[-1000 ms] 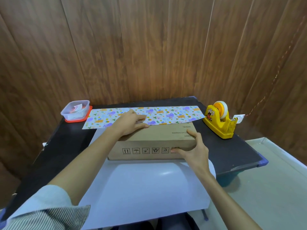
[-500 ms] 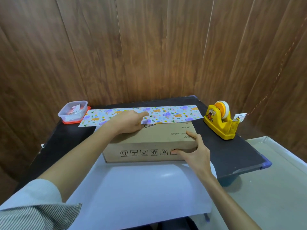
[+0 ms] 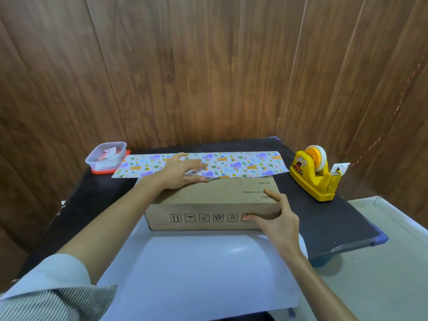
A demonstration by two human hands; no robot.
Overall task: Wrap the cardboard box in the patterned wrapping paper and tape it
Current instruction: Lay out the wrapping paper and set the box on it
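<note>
A brown cardboard box (image 3: 222,198) lies on the white underside of the wrapping paper (image 3: 196,269), which spreads toward me over the table's near edge. The paper's far flap (image 3: 240,164), printed with purple and orange figures, is folded over the box's back top edge. My left hand (image 3: 183,173) lies flat with fingers spread, pressing that flap onto the box top. My right hand (image 3: 275,216) grips the box's front right corner, thumb on the front face, fingers on top. A yellow tape dispenser (image 3: 315,174) stands to the right of the box.
A clear plastic container (image 3: 105,156) on a red lid sits at the back left of the black table (image 3: 328,218). A wooden panel wall (image 3: 208,66) rises right behind the table. A pale surface (image 3: 382,262) lies lower on the right.
My left hand has slid a little further over the patterned flap on the box top. My right hand has kept its grip on the box corner. The view shifted slightly.
</note>
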